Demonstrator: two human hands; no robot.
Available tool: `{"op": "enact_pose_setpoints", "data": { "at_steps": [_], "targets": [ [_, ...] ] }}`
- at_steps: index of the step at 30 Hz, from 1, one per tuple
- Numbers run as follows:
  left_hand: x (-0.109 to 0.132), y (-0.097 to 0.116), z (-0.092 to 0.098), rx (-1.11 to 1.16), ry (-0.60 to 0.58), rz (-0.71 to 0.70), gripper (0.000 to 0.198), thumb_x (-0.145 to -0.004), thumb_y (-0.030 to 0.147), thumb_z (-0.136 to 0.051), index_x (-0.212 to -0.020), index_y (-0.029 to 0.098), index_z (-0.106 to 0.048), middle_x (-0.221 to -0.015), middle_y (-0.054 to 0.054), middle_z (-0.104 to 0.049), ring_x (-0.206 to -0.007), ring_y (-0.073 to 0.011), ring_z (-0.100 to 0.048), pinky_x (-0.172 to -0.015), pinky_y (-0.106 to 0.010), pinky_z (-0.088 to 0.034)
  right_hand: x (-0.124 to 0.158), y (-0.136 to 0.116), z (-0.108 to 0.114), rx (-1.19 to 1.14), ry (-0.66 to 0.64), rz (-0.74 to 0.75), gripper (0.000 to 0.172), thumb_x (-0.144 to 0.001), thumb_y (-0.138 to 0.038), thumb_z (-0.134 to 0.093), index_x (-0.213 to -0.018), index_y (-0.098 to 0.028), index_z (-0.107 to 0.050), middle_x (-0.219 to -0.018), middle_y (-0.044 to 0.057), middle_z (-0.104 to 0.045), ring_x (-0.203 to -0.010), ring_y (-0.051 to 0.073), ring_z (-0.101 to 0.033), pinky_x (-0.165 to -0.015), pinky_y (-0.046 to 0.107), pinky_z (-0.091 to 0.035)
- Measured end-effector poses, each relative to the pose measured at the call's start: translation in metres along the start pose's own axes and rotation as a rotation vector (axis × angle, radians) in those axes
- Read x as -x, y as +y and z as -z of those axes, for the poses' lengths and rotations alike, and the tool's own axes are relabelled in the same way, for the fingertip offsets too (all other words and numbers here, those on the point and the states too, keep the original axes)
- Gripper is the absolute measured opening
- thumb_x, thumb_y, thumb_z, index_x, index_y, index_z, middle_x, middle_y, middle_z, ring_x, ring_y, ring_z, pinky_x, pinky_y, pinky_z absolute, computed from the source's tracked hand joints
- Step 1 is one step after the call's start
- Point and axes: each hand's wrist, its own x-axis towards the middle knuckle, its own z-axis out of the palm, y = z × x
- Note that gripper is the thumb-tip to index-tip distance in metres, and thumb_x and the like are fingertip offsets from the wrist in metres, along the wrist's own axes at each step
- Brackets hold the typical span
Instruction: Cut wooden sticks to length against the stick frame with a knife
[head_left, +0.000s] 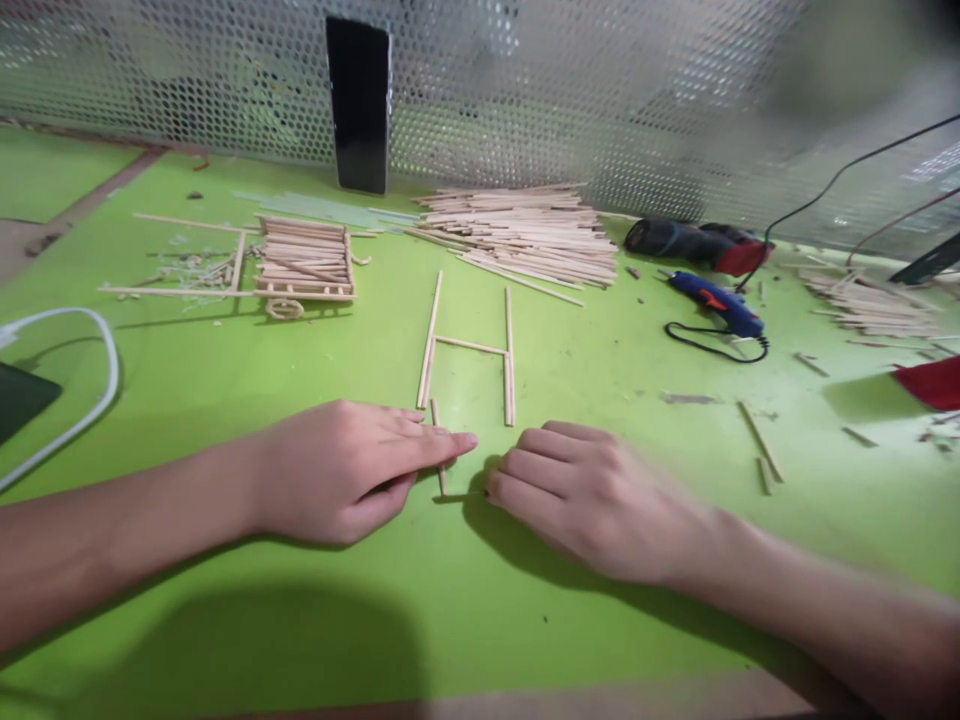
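Note:
My left hand (349,470) rests on the green table with its index finger stretched across a short wooden stick (442,482), pressing it down. Both ends of that stick show past the finger. To its right, my right hand (577,490) is closed with the fingers curled under. A thin line runs from its fingertips toward the stick's near end; what the fingers hold is hidden. Just beyond my hands lies an H-shaped frame of thin sticks (471,346), its two legs doubled at the near side.
A small stick-built cart (304,260) stands at the back left. Behind lie a large pile of sticks (525,235) and an upright phone (358,105). A blue glue gun (716,303), a dark tool (694,243) and another stick pile (866,300) are on the right. A white cable (112,350) curves at left.

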Motion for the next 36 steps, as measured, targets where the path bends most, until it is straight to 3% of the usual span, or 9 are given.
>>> {"op": "enact_pose_setpoints", "data": {
  "at_steps": [13, 20, 36],
  "targets": [
    [-0.001, 0.0004, 0.0006, -0.004, -0.01, -0.007, 0.038, -0.105, 0.011, -0.051, -0.14, 0.008, -0.066, -0.132, -0.008, -0.079, -0.118, -0.0157, -0.078, -0.114, -0.025, -0.057, -0.0001, -0.0022, 0.0023, 0.023, -0.01, 0.053, 0.033, -0.114, -0.016, -0.042, -0.093, -0.017, -0.068, -0.088, 0.004, -0.069, -0.075, 0.018, -0.05, -0.069, 0.034, -0.034],
    [-0.0006, 0.0004, 0.0004, -0.003, -0.019, -0.004, 0.039, -0.105, 0.012, -0.05, -0.14, 0.009, -0.066, -0.131, -0.009, -0.08, -0.118, -0.016, -0.078, -0.113, -0.026, -0.058, 0.0005, -0.0009, 0.0027, 0.046, 0.08, 0.036, 0.027, -0.112, -0.014, -0.048, -0.094, -0.015, -0.069, -0.084, 0.002, -0.067, -0.074, 0.018, -0.051, -0.07, 0.035, -0.035],
    [-0.0024, 0.0012, 0.0023, 0.0, -0.014, -0.008, 0.039, -0.105, 0.011, -0.049, -0.139, 0.008, -0.067, -0.13, -0.01, -0.08, -0.117, -0.0171, -0.079, -0.112, -0.027, -0.059, -0.001, -0.0021, 0.0023, 0.064, 0.018, 0.014, 0.031, -0.113, -0.015, -0.044, -0.096, -0.016, -0.07, -0.087, 0.003, -0.069, -0.075, 0.019, -0.05, -0.07, 0.036, -0.035]
  ]
}}
